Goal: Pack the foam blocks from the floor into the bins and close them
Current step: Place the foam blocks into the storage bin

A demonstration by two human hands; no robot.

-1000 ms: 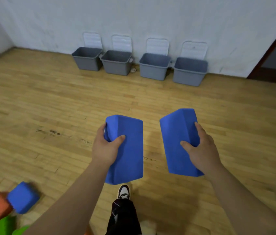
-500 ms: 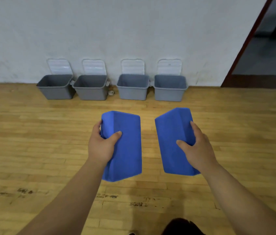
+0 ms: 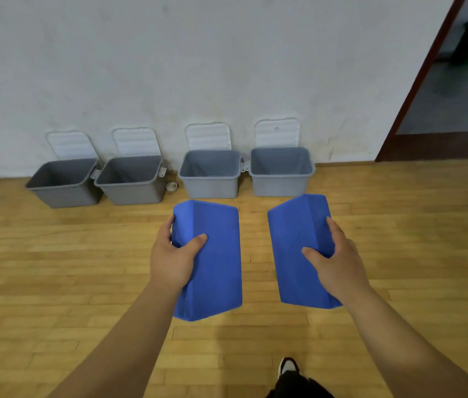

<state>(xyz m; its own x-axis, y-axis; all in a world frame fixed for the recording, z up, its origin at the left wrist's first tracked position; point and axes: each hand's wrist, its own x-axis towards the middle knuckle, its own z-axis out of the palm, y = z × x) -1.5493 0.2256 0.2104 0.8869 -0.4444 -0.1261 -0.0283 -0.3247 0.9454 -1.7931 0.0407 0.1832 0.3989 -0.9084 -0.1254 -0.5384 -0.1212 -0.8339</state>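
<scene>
As the head cam shows, left hand (image 3: 171, 259) curls round left block (image 3: 215, 262), right hand (image 3: 339, 262) round right block (image 3: 293, 237), both blue, held over floor (image 3: 54, 268) near four open bins (image 3: 211, 185) at wall (image 3: 169, 67). Bins look empty, lids (image 3: 207, 137) up: none packed yet; dropping in & closing remain.

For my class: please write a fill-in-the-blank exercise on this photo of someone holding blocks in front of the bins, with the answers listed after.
The left hand grips the left block and the right hand grips the right block; both blocks are coloured ____.
The grey bins lined along the wall number ____.
Their lids are not shut but ____.
The floor is made of ____.
Answers: blue; four; open; wood.
</scene>
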